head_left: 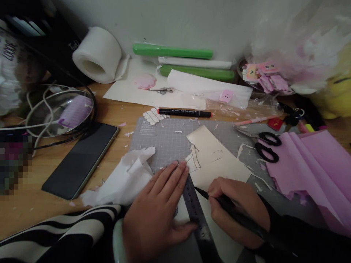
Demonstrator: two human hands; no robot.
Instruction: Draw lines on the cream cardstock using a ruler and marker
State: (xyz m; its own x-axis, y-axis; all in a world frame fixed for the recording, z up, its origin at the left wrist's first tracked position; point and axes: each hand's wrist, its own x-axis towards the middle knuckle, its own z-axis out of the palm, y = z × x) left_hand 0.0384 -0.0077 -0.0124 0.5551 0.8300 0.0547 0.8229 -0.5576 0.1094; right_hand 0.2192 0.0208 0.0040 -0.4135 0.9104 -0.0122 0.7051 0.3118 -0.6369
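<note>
The left hand (157, 208) lies flat, fingers spread and gripping nothing, pressing a dark metal ruler (195, 206) onto a cream sheet of card (219, 160) near the front edge of the grey gridded cutting mat (161, 137). The right hand (237, 212) is closed around a slim black pen-like tool (236, 213), its tip touching the card just beside the ruler's edge. Black-handled scissors (264, 146) lie at the mat's right edge, a black marker (184, 113) along its far edge.
</note>
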